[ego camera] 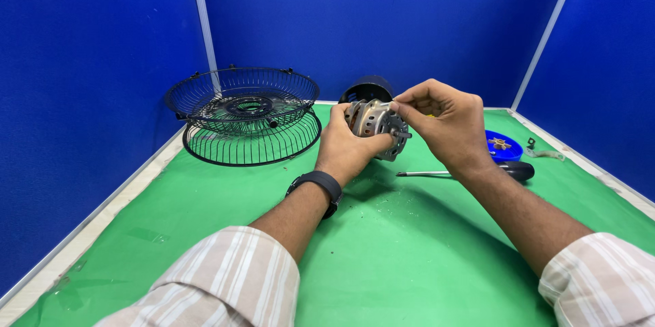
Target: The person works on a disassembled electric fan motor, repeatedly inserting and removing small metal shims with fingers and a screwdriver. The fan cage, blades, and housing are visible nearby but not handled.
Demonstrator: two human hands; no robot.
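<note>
At the far left, two black wire fan guards [244, 119] lie stacked on the green mat [409, 252], close to the blue wall and the pale table edge [102, 221]. They are off the fan already, so the stripping-down looks well advanced. Between the guards and the hands the mat is bare and gives open room.

The left hand [346, 146], with a black watch [321, 187] on the wrist, is closed around a small metal fan motor [375, 122] and holds it up above the middle of the mat, clear of the surface. Behind it a dark round housing [366, 88] stands near the back wall, apart from the motor, so the motor appears to be out of its shell.

The right hand [443, 122] is pinched shut at the top front of the motor, fingertips together; whether they grip a screw or only a part of the motor is too small to tell. The motor itself looks whole, so its own parts seem left to deal with.

Below the right wrist a screwdriver [471, 172] lies on the mat, black handle to the right. Just beyond it sits a blue dish [508, 153] with small parts, and a small metal bracket [544, 153] lies near the right edge. That side is crowded; the near mat is open.
</note>
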